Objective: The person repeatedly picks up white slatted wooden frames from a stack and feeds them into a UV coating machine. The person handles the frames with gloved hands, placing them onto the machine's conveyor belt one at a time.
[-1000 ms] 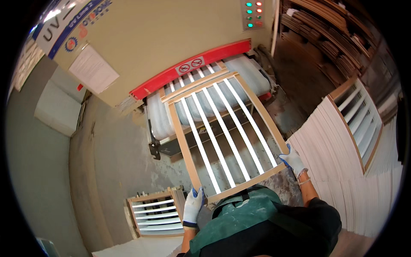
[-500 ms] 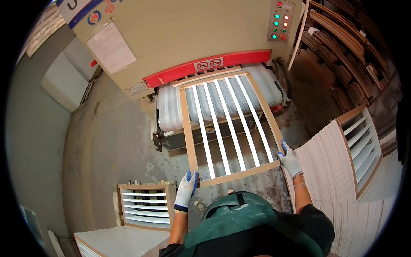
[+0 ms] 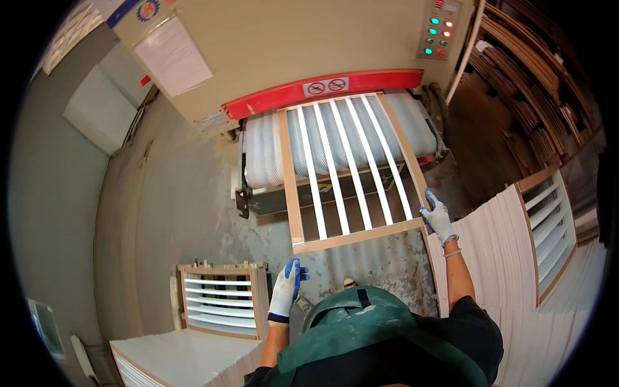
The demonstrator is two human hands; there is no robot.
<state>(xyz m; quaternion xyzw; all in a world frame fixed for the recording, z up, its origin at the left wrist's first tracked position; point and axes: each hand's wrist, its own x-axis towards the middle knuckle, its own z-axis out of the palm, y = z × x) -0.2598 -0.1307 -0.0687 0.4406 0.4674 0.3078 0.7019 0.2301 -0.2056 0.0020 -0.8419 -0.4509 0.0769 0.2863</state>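
Note:
A wooden frame with white slats (image 3: pixel 348 174) lies on the ribbed grey conveyor (image 3: pixel 264 148) of a beige machine, its far end under the red guard (image 3: pixel 322 90). My right hand (image 3: pixel 437 216), in a white and blue glove, rests on the frame's near right corner. My left hand (image 3: pixel 287 290), gloved the same way, hangs free below the frame's near left corner, fingers apart, holding nothing.
A stack of slatted frames (image 3: pixel 219 303) stands at my lower left on white panels (image 3: pixel 180 358). More white panels (image 3: pixel 496 258) and a slatted frame (image 3: pixel 548 226) are stacked at my right. The machine's control panel (image 3: pixel 438 29) shows lit buttons. Wooden strips fill shelves at far right.
The frame has moved further onto the conveyor, under the red guard. My left hand has let go of its near left corner and dropped back; my right hand still touches the right corner.

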